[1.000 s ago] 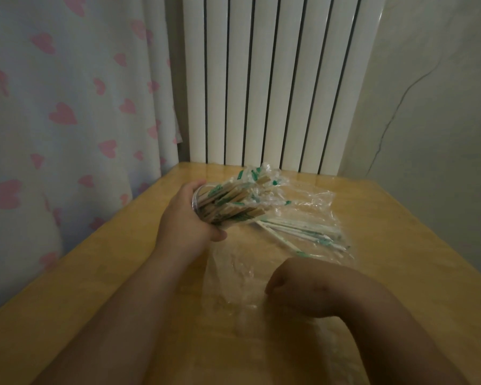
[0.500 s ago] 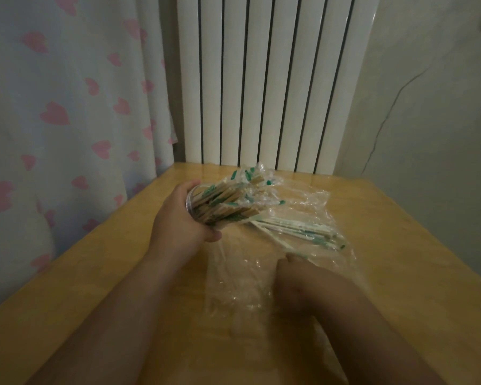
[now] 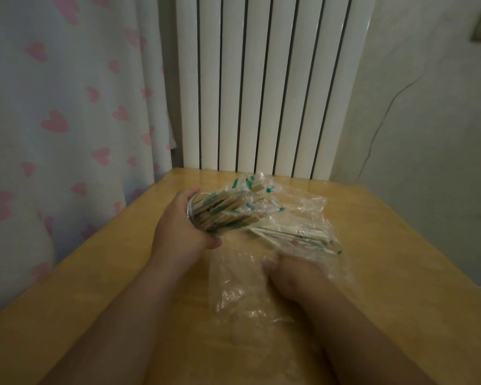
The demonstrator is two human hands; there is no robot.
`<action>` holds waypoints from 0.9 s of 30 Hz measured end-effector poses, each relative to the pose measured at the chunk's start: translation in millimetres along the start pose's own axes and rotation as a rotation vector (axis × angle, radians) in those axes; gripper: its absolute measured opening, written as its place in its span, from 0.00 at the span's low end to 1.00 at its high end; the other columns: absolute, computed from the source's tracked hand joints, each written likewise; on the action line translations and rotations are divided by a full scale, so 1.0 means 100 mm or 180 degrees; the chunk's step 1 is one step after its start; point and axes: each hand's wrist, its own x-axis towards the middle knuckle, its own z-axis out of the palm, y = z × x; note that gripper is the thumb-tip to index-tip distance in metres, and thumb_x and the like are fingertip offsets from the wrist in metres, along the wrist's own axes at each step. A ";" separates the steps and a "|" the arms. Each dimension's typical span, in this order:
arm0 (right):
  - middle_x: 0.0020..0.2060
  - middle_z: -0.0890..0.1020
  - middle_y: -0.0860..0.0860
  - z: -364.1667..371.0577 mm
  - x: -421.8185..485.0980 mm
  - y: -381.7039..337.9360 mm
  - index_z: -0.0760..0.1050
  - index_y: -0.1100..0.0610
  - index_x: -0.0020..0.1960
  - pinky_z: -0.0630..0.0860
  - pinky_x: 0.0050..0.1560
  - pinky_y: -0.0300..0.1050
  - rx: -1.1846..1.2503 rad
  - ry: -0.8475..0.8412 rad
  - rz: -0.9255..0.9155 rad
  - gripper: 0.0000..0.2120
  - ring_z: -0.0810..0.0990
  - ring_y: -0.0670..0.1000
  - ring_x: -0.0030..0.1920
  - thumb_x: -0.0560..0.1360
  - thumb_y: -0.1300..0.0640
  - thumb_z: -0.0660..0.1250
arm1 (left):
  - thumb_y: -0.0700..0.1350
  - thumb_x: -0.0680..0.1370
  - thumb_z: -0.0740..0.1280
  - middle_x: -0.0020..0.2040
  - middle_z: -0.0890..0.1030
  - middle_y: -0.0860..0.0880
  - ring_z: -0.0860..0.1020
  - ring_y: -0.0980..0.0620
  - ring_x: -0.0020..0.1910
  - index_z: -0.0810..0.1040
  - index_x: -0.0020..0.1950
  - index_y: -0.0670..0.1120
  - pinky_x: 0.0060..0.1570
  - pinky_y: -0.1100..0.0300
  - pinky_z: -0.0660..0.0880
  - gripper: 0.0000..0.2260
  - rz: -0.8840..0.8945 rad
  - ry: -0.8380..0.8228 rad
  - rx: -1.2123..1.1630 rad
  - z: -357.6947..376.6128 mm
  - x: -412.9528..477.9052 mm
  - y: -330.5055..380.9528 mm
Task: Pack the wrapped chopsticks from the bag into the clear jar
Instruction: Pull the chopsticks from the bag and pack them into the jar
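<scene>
Packing in progress: jar mostly loaded, a small batch left in the bag.

We hold the clear jar (image 3: 197,215) tilted on its side in the left hand (image 3: 182,232), whose fingers are wrapped around its body, mouth pointing away and to the right. A dense bundle of wrapped chopsticks (image 3: 228,207) already sits in it, the ends fanning out past the rim. The bag (image 3: 297,234) lies crumpled on the wooden surface (image 3: 400,245) just beside the jar. We see a thin cluster of remaining chopsticks (image 3: 295,236) inside it. The right hand (image 3: 292,276) is inside the bag, near that cluster; the plastic blurs it, so we cannot tell whether its fingers are spread or pinching anything. We judge the task well past halfway, with the last batch left to transfer.
</scene>
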 end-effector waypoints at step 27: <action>0.76 0.64 0.52 -0.05 0.27 -0.08 0.67 0.48 0.73 0.56 0.75 0.60 -0.0013 0.0705 0.0132 0.20 0.57 0.60 0.76 0.83 0.48 0.54 | 0.38 0.53 0.82 0.58 0.78 0.57 0.76 0.54 0.55 0.70 0.68 0.55 0.55 0.53 0.76 0.46 0.0024 0.0040 -0.0055 -0.01 0.02 -0.02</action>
